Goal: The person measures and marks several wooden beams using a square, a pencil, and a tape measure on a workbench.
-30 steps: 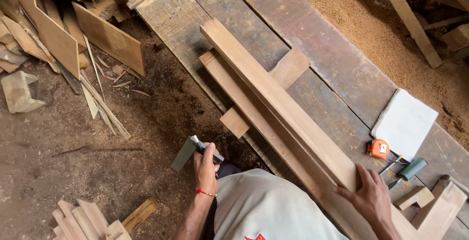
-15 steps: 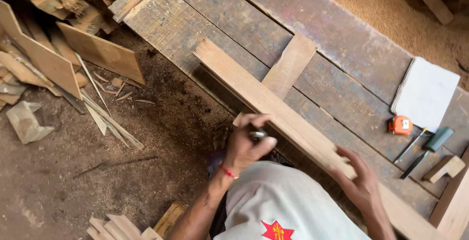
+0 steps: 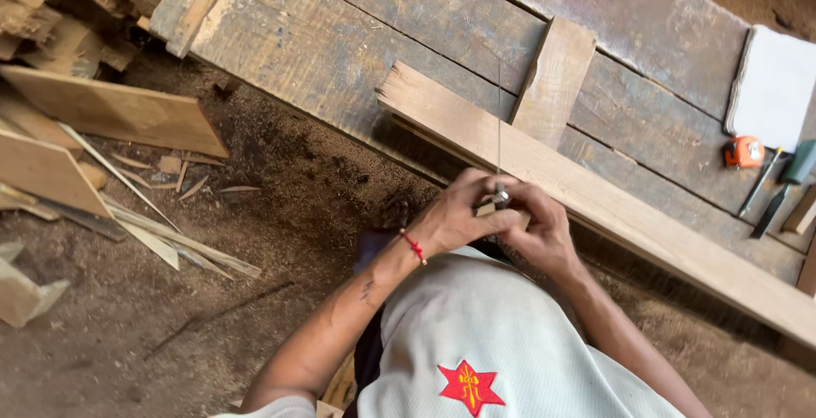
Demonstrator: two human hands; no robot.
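Observation:
Both hands meet at the near edge of a long pale wooden plank point(image 3: 612, 201) that lies slantwise on a worn plank workbench point(image 3: 340, 35). My left hand point(image 3: 459, 218), a red thread round its wrist, and my right hand point(image 3: 544, 231) together grip a small square point(image 3: 497, 197). Its thin metal blade is seen edge-on and reaches up across the plank's face. The fingers hide most of its stock. A short flat piece of wood point(image 3: 552, 78) lies across the bench behind the plank, its lower end touching or tucked under it.
A white block point(image 3: 773, 86), an orange tape measure point(image 3: 744, 152) and two slim hand tools point(image 3: 786, 180) lie at the bench's right end. Offcuts and thin strips of wood point(image 3: 110, 112) litter the sawdust floor point(image 3: 255, 239) on the left.
My left hand brought the square up from beside my body to the plank's edge. My right hand slid left along the plank to join it. The view has moved closer.

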